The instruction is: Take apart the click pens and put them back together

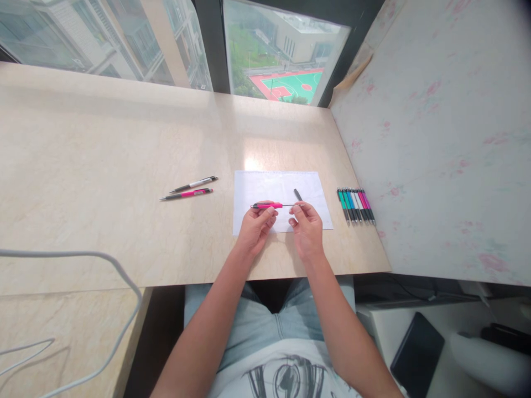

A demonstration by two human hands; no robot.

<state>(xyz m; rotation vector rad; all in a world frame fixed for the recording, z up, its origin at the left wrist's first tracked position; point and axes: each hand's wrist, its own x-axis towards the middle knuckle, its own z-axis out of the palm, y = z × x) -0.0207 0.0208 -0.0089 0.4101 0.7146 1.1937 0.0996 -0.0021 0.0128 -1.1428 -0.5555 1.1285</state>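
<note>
My left hand (258, 224) is closed on a pink pen barrel (271, 205) with a black clip end pointing left. A thin dark refill (288, 205) sticks out of the barrel's right end, and my right hand (306, 224) pinches its far end. Both hands are over a white sheet of paper (244, 188). Just beyond my right fingers, a short dark pen grip (297, 194) lies on the paper. Whether the refill's tip is inside my right fingers is hidden.
To the left lie a white-and-black pen (193, 184) and a pink-and-grey pen (186, 194). On the right, a row of several coloured pens (355, 205) rests near the patterned wall (435, 138). A grey cable (103, 256) loops at the left; a window (286, 55) is behind the desk.
</note>
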